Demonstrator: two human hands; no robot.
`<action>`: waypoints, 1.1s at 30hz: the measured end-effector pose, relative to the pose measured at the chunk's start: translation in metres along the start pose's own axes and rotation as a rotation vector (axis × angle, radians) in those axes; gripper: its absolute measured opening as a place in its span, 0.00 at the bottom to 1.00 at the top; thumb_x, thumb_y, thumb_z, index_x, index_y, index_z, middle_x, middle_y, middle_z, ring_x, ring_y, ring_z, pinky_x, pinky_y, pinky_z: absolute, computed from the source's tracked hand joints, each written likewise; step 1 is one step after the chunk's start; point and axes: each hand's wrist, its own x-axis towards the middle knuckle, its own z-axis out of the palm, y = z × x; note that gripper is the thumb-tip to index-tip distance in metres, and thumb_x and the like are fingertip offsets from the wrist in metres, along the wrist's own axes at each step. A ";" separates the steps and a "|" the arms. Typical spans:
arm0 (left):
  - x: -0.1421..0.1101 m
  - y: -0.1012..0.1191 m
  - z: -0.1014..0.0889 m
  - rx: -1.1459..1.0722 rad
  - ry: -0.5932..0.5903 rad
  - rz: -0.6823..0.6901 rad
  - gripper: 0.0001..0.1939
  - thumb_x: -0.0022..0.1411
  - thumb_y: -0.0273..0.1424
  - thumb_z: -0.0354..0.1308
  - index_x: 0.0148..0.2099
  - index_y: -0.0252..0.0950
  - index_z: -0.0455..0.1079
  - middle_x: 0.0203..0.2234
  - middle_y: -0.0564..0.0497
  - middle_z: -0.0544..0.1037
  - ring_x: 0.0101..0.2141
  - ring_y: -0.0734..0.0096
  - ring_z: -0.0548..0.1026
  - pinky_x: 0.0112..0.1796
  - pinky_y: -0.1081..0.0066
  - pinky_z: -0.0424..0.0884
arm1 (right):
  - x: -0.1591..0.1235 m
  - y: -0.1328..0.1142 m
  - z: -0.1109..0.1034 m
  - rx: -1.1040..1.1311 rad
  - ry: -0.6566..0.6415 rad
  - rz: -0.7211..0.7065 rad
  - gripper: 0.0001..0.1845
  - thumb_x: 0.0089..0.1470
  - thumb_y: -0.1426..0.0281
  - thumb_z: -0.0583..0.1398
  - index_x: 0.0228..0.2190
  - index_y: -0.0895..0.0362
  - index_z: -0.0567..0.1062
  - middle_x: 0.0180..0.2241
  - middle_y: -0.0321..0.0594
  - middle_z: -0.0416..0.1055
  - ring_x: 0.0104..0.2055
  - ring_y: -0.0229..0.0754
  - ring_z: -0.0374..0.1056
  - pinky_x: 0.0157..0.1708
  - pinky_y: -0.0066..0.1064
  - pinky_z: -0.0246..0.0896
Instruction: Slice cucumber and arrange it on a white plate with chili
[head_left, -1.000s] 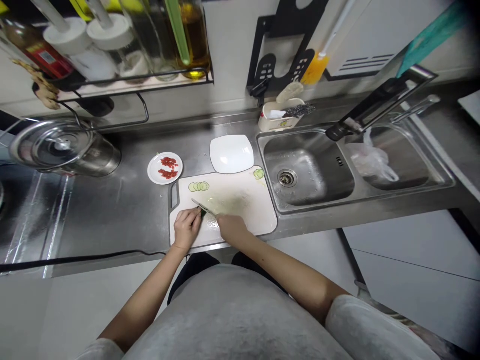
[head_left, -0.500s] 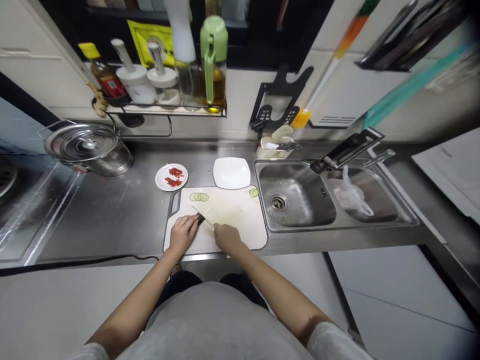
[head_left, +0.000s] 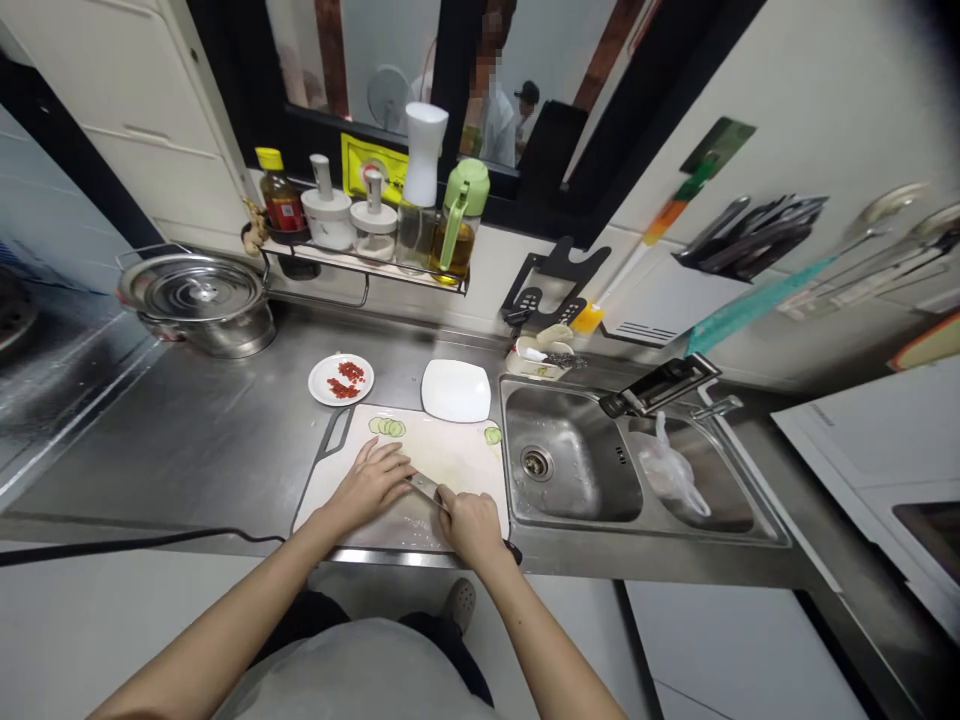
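Slicing seems in hand: right hand point(head_left: 474, 525) grip closed round the knife point(head_left: 426, 486) above the board point(head_left: 450, 458), left hand point(head_left: 373, 482) spread beside the blade, slices point(head_left: 387, 427) far left. Cutting calls for clear fingertips.

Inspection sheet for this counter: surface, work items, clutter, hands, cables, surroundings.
Surface: steel counter; droplets on cutting board.
Work items: knife; cucumber slices at board's far left and right; square plate behind it; round plate with red pieces.
Clutter: lidded pot left; caddy behind sink; plastic bag in right basin.
Hands: right hand grips knife; left hand near blade tip, fingers spread, underside hidden.
Cables: black cable, front edge, left.
Surroundings: bottle rack; people beyond window.
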 end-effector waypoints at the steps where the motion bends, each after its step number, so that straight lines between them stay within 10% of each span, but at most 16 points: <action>1: 0.002 0.001 0.002 -0.014 -0.011 0.004 0.13 0.65 0.36 0.51 0.48 0.44 0.72 0.43 0.50 0.77 0.54 0.61 0.67 0.60 0.50 0.51 | -0.001 0.002 0.001 -0.003 0.003 0.004 0.16 0.60 0.69 0.50 0.48 0.54 0.69 0.33 0.45 0.77 0.39 0.45 0.73 0.38 0.33 0.53; 19: 0.009 0.012 0.009 -0.266 -0.007 -0.146 0.08 0.64 0.32 0.52 0.36 0.42 0.73 0.34 0.53 0.79 0.42 0.68 0.73 0.56 0.56 0.56 | -0.004 0.024 0.010 -0.011 -0.066 0.091 0.14 0.60 0.66 0.52 0.46 0.52 0.70 0.34 0.45 0.77 0.40 0.46 0.73 0.38 0.32 0.55; 27: 0.059 -0.008 0.011 -0.325 -0.001 -0.870 0.05 0.56 0.34 0.58 0.35 0.42 0.74 0.33 0.55 0.80 0.37 0.66 0.75 0.43 0.63 0.63 | -0.019 0.045 0.015 0.075 -0.029 0.280 0.18 0.61 0.66 0.49 0.48 0.49 0.72 0.36 0.45 0.78 0.40 0.45 0.74 0.37 0.31 0.57; 33: 0.083 -0.033 0.022 -0.250 -0.142 -0.968 0.07 0.55 0.32 0.56 0.38 0.44 0.73 0.33 0.55 0.80 0.39 0.65 0.74 0.46 0.60 0.58 | -0.026 0.051 0.019 0.112 -0.023 0.312 0.19 0.61 0.65 0.49 0.50 0.48 0.72 0.37 0.45 0.78 0.41 0.45 0.74 0.37 0.30 0.58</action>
